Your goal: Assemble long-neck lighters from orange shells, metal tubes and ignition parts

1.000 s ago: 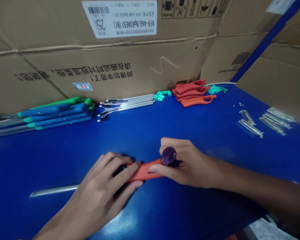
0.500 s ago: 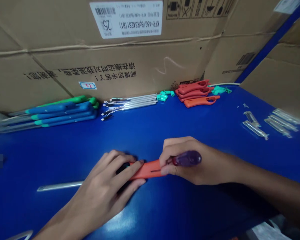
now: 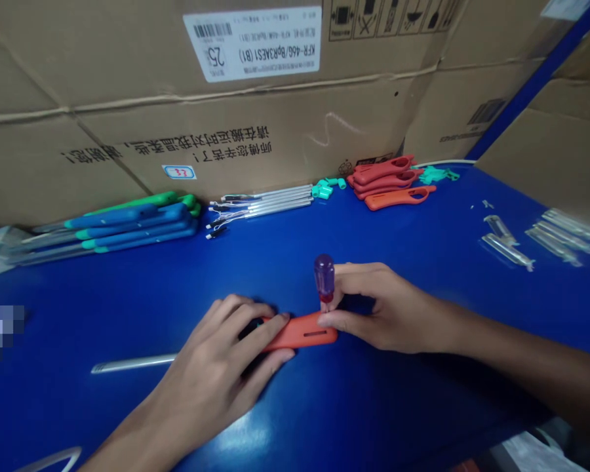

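An orange plastic handle (image 3: 302, 332) with a narrow slot lies on the blue table, and my left hand (image 3: 221, 357) is closed round its left part, pressing it down. A thin metal rod (image 3: 132, 362) extends leftward from beneath that hand; where it meets the handle is hidden. My right hand (image 3: 373, 305) pinches a screwdriver (image 3: 324, 275) with a purple, see-through grip and a red collar. The screwdriver stands nearly upright over the right end of the handle. Its tip is hidden by the fingers.
Along the cardboard wall (image 3: 255, 111) lie blue-handled tools (image 3: 142, 226), metal rods with wires (image 3: 275, 201), small teal parts (image 3: 323, 189) and a stack of red-orange handles (image 3: 388, 180). Clear plastic tubes (image 3: 509, 251) lie at the right on the blue table (image 3: 413, 400).
My right hand has swung the screwdriver from tilted toward the right to nearly upright, baring the handle's right end. My left hand keeps its grip; the view has shifted slightly.
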Motion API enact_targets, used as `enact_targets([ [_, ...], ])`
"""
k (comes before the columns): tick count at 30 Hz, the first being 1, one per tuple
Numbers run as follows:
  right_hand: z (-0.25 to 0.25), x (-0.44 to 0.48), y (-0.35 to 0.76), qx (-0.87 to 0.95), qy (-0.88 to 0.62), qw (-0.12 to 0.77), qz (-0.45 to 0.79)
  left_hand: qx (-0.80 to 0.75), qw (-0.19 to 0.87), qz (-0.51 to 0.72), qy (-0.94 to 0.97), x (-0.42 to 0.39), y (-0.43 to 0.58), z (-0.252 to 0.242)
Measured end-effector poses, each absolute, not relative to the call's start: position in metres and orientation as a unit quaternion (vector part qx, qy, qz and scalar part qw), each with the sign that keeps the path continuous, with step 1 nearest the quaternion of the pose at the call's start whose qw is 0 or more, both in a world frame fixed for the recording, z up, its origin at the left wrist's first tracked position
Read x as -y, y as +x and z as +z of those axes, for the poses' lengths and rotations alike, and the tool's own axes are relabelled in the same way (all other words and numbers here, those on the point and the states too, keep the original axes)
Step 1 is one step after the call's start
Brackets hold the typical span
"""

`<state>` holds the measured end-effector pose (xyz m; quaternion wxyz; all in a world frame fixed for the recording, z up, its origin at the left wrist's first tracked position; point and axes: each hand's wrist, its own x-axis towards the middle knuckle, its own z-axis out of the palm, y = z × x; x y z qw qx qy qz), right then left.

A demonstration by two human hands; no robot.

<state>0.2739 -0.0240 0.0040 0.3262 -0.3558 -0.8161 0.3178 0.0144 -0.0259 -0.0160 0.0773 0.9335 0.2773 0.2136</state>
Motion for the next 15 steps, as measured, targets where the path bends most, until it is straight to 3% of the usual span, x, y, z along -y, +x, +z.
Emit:
enact_targets([
  [6,-0.0071,0.0289,0.2627,0.811,-0.37,0.374,0.254,-0.284,0.075,0.213,0.932,0.026,0.0144,-0.0173],
  [15,-0.0071,0.0307,0.2662,0.81,-0.407,0.342,0.246,-0.285,0.073,0.223,0.929,0.0255,0.0164,-0.0153],
])
